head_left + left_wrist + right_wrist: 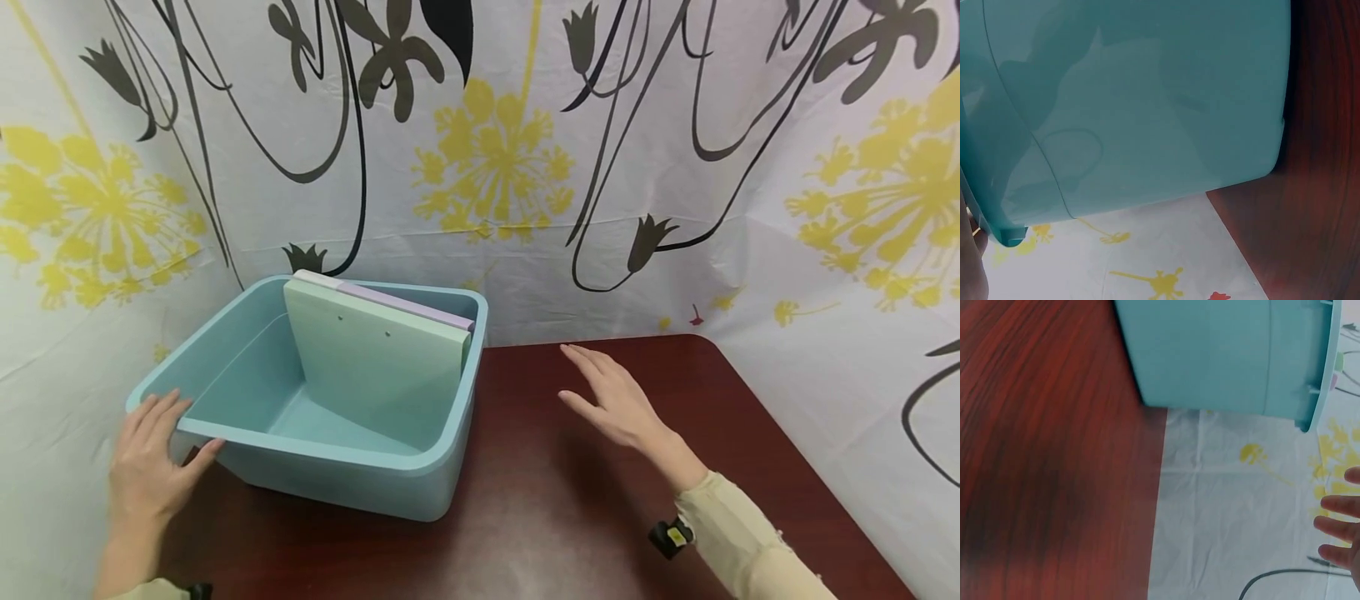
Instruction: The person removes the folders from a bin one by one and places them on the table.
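Note:
A light blue plastic tub point(300, 454) stands on the left part of the table. My left hand point(150, 467) grips its near left corner, fingers over the rim and thumb along the front side. In the left wrist view the tub's outer wall point(1147, 119) fills most of the picture. Two flat binders or folders lean upright inside the tub, a pale green one point(375, 346) in front of a lilac one point(408, 307). My right hand point(618, 404) hovers over the table to the right of the tub, fingers extended and holding nothing.
The dark red wooden table point(525, 500) has a rounded far right corner. Behind it and along both sides hangs a white cloth point(675, 150) printed with yellow and grey flowers, close to the tub's back and left.

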`<state>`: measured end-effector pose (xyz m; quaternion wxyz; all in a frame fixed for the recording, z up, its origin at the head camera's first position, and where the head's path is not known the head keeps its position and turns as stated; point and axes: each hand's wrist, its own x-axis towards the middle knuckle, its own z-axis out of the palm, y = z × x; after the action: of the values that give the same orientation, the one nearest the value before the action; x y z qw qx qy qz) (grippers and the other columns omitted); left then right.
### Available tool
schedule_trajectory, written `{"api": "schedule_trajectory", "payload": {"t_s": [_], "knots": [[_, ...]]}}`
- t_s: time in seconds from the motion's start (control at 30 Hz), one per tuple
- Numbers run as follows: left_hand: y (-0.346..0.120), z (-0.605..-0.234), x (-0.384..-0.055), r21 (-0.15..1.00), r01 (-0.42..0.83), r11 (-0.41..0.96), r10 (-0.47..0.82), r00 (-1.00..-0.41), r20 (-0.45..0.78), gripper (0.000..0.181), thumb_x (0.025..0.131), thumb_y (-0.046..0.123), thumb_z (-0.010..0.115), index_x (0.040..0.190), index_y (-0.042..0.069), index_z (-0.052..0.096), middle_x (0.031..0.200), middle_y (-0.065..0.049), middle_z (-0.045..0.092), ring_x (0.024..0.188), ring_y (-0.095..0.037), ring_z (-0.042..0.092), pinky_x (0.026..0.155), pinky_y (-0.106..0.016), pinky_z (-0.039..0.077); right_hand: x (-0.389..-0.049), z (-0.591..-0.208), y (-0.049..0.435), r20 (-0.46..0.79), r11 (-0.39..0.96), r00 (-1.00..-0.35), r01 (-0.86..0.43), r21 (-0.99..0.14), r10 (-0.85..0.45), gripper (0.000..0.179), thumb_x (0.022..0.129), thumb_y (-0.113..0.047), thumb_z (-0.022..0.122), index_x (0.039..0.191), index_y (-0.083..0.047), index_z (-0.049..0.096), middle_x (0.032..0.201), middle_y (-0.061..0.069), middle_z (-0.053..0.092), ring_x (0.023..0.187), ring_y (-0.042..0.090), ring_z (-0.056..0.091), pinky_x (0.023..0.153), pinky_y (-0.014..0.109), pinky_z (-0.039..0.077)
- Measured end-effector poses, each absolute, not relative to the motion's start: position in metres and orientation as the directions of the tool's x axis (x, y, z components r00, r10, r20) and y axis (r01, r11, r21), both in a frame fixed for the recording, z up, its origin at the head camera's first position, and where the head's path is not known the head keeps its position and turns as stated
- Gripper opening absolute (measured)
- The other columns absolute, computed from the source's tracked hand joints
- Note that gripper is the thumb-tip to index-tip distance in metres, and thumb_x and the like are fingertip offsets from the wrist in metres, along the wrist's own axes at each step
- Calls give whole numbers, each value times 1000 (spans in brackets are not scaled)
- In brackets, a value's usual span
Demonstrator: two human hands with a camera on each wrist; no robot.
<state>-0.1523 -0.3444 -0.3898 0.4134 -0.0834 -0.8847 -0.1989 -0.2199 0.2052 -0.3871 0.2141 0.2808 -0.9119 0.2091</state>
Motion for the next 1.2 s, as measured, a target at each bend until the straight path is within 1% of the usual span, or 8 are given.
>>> {"api": "schedule_trajectory", "payload": {"t_s": [0.2,0.33,0.4,0.6,0.83,1.0,1.07,1.2], "knots": [[-343,-393,-158,266,357,895,-7,-587,809,89,73,73,48,110,-7,57,117,-30,51,123,-41,36,109,-42,18,-222,-377,187,557,711,-714,-644,-283,-425,54,86,-37,57,131,-8,45,130,8,47,121,26,41,97,46,32],[-343,-396,-161,247,385,889,0,-541,841,91,73,74,46,108,-9,57,116,-31,52,120,-45,37,108,-44,18,-224,-372,174,564,693,-699,-663,-283,-439,55,85,-36,58,128,-5,46,128,9,48,120,25,41,97,44,33],[-343,-397,-162,244,394,886,1,-529,849,90,74,74,46,108,-9,57,116,-31,52,119,-46,38,108,-44,18,-224,-370,169,560,689,-701,-664,-290,-441,55,84,-35,59,129,-5,46,128,9,48,120,25,42,98,44,33],[-342,-398,-162,255,396,882,-12,-522,853,90,74,73,47,108,-10,57,116,-31,52,119,-46,37,108,-44,18,-227,-362,153,559,679,-717,-654,-334,-416,55,85,-36,60,129,-6,47,129,9,49,121,24,42,98,43,34],[-342,-398,-162,268,392,880,-26,-524,851,89,73,73,48,109,-9,57,116,-30,52,121,-43,37,109,-43,18,-235,-350,138,586,634,-709,-670,-386,-393,53,85,-35,62,128,-7,48,127,8,51,119,23,45,96,42,38],[-342,-399,-162,270,386,882,-32,-523,852,91,74,73,47,109,-11,56,114,-32,51,121,-45,36,109,-43,18,-244,-341,128,566,608,-732,-658,-444,-378,55,85,-36,62,131,-9,46,128,8,50,119,22,45,96,42,39],[-341,-400,-162,271,377,885,-39,-522,852,92,74,74,46,109,-11,55,114,-33,51,121,-45,35,109,-43,18,-247,-337,123,563,592,-736,-658,-465,-376,55,85,-34,62,131,-9,46,128,8,50,118,21,45,94,40,41],[-340,-402,-163,273,365,890,-58,-505,861,94,73,75,45,107,-11,56,112,-32,52,121,-44,36,108,-42,19,-253,-328,113,597,554,-699,-698,-454,-392,52,84,-29,64,127,-5,48,124,11,53,114,21,49,90,38,44]]}}
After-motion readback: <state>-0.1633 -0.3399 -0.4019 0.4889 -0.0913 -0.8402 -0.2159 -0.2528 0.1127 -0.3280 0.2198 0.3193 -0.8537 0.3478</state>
